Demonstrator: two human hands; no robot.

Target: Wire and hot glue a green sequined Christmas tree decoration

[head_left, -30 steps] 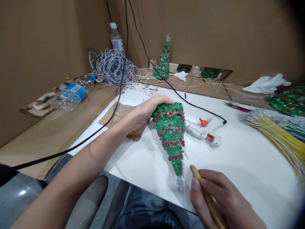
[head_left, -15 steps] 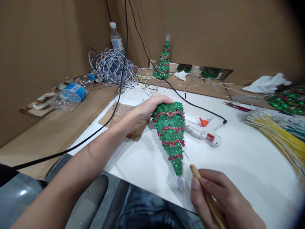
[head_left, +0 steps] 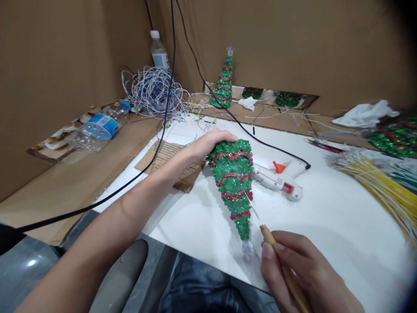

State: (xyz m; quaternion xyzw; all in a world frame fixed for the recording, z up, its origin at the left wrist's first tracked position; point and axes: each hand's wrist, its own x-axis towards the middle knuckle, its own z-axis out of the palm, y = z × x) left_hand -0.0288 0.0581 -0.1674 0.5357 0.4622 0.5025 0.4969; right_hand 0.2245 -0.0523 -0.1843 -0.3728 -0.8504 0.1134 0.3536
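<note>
A small green tinsel Christmas tree (head_left: 232, 174) with red garland bands lies over the white board, its pale tip pointing toward me. My left hand (head_left: 211, 143) grips it at the wide base; most of those fingers are hidden behind the tree. In my right hand (head_left: 299, 265) is a wooden-handled awl (head_left: 269, 234), held like a pen. The awl's thin metal point touches the tree's side between two red bands. Just right of the tree rests a white glue gun (head_left: 276, 178) with an orange trigger.
A slotted cardboard piece (head_left: 166, 161) lies left of the tree. Behind stand a second tree (head_left: 223, 84), tangled wire (head_left: 153, 91) and plastic bottles (head_left: 102, 126). Yellow wires (head_left: 374, 178) are bundled at right. A black cable (head_left: 130, 178) crosses over my left forearm's side of the board.
</note>
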